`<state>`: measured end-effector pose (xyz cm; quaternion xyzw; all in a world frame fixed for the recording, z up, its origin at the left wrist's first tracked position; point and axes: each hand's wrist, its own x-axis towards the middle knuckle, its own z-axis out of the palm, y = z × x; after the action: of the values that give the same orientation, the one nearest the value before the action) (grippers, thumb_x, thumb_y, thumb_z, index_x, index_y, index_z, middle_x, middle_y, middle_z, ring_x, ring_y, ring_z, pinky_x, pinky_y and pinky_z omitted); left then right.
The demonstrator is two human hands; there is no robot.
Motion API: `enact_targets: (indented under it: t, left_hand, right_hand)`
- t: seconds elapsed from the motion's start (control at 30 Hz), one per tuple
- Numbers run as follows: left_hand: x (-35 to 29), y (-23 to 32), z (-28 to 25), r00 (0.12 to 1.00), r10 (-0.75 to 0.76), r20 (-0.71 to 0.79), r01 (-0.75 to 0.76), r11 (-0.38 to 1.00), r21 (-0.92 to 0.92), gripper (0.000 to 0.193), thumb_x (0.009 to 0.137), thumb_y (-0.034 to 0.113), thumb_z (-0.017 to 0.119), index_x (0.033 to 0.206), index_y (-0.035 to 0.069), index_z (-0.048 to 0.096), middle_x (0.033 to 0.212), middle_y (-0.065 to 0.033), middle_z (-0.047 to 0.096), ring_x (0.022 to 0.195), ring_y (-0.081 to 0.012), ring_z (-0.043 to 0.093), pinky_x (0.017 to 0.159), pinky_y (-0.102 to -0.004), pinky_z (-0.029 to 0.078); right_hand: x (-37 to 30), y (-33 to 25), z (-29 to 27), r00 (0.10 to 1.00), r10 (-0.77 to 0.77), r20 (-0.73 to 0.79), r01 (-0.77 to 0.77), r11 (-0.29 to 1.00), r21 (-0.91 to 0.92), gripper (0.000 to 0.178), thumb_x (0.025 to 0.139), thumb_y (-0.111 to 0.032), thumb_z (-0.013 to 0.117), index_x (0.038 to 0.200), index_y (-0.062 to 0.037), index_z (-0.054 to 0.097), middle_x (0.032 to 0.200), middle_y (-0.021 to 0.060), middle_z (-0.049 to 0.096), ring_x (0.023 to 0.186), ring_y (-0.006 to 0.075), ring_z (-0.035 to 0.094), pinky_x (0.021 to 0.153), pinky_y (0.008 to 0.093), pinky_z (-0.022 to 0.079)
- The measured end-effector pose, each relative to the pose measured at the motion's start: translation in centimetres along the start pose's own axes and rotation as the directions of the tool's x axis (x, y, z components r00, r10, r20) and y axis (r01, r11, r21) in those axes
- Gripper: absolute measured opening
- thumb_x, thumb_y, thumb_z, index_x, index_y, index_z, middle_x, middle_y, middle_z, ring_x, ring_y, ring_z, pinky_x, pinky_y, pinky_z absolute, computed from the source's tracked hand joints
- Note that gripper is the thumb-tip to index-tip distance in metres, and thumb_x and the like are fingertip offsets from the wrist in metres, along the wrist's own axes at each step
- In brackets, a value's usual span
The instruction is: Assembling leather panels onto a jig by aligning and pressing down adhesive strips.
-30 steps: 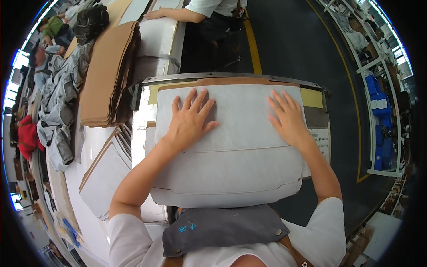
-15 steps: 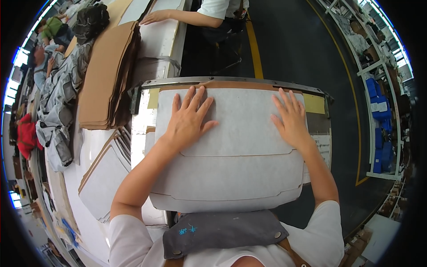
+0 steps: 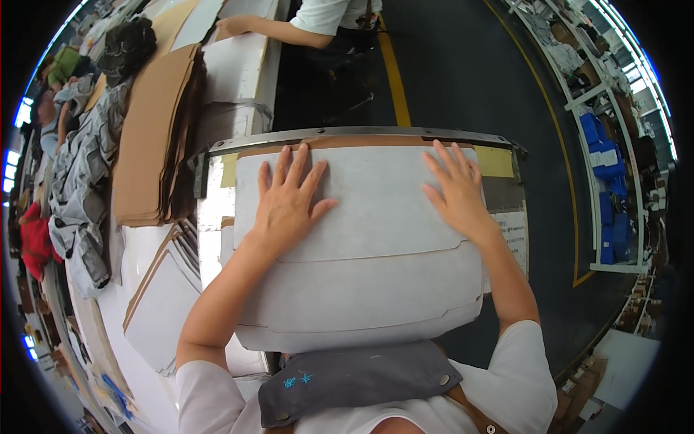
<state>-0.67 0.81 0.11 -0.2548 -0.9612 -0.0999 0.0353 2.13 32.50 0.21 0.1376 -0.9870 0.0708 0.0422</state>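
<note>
A white sheet of cardboard (image 3: 369,210), creased across and with a brown underlayer showing at its far edge, lies in front of me. Its near part overhangs the work surface towards my grey apron. My left hand (image 3: 286,206) rests flat on its far left part, fingers spread, fingertips near the brown edge. On the far right part lies my right hand (image 3: 457,192), also flat with spread fingers. Beyond the fingertips runs a metal bar (image 3: 361,132) along the far side of the work surface. Yellow patches (image 3: 494,162) flank the sheet.
To the left stands a stack of brown cardboard (image 3: 153,137), with white-faced sheets (image 3: 165,296) fanned out nearer me. Grey cloth (image 3: 87,188) lies farther left. Another person's arm (image 3: 282,30) reaches over the far table. Shelving with blue bins (image 3: 606,159) stands right, past the floor.
The whole view has shifted and turned slightly, so the bench appears farther left. Both hands stay flat on the cardboard. The other person's hand has drawn in from a stretched-out pose.
</note>
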Motion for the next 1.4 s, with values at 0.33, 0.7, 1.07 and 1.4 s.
enact_targets:
  t: [0.33,0.7,1.07,1.4]
  left_hand:
    - [-0.3,-0.3,0.1,1.000,-0.004,-0.002,0.004,1.000,0.023,0.060,0.090,0.039,0.063,0.141,0.013,0.045,0.154,-0.0149,0.029,0.143,-0.0374,0.021,0.112,-0.0579,0.016]
    - [-0.4,-0.3,0.0,1.000,-0.019,0.024,0.018,1.000,0.025,0.060,0.090,0.041,0.062,0.142,0.015,0.045,0.156,-0.0128,0.026,0.145,-0.0360,0.018,0.113,-0.0586,0.015]
    - [-0.5,0.1,0.1,1.000,-0.003,-0.020,0.003,1.000,-0.016,0.057,0.092,0.048,0.057,0.138,0.015,0.049,0.154,-0.0161,0.029,0.141,-0.0444,0.022,0.108,-0.0685,0.015]
    - [-0.5,0.2,-0.1,1.000,-0.002,-0.020,0.002,1.000,-0.010,0.057,0.091,0.048,0.057,0.137,0.015,0.049,0.153,-0.0162,0.030,0.141,-0.0439,0.023,0.108,-0.0683,0.016]
  right_hand:
    - [0.0,-0.2,0.5,0.995,-0.042,-0.088,0.043,0.999,0.014,0.050,0.095,-0.036,0.056,0.139,-0.0129,0.049,0.151,0.0131,0.035,0.141,0.0377,0.025,0.110,0.0590,0.019]
    - [-0.2,-0.5,0.3,0.996,-0.035,-0.081,0.036,0.999,0.010,0.050,0.095,-0.035,0.055,0.138,-0.0106,0.049,0.150,0.0141,0.035,0.140,0.0385,0.025,0.109,0.0589,0.020]
    - [-0.2,-0.6,-0.3,0.999,-0.025,-0.034,0.024,1.000,-0.016,0.053,0.093,-0.031,0.059,0.139,-0.0099,0.046,0.151,0.0122,0.033,0.140,0.0366,0.025,0.110,0.0562,0.019]
    - [-0.4,-0.6,-0.6,1.000,-0.014,-0.015,0.014,1.000,-0.013,0.052,0.093,-0.031,0.058,0.139,-0.0101,0.046,0.152,0.0122,0.032,0.141,0.0361,0.025,0.111,0.0554,0.018]
